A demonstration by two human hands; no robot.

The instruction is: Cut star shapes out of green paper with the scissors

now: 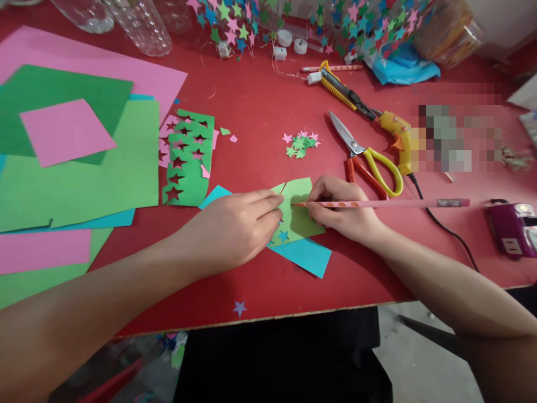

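Observation:
A light green paper piece point(302, 215) with star-shaped cutouts lies over a blue paper strip point(308, 257) near the table's front edge. My left hand point(247, 224) rests flat on the green piece, fingers stretched out and hiding its left part. Between the fingers of my right hand point(342, 210) is a pink pencil point(394, 204), its tip at the green paper. The pencil lies nearly level, eraser end pointing right. Beyond the hands sits a small pile of pink and green paper stars point(301, 144).
Scissors point(361, 151) and a yellow glue gun point(396, 137) lie to the right, near a purple tape dispenser point(512, 226). Coloured sheets point(134, 168) cover the left side, beside a green sheet with star holes point(191, 162). Plastic bottles point(140, 25) and star strings point(361, 22) line the back.

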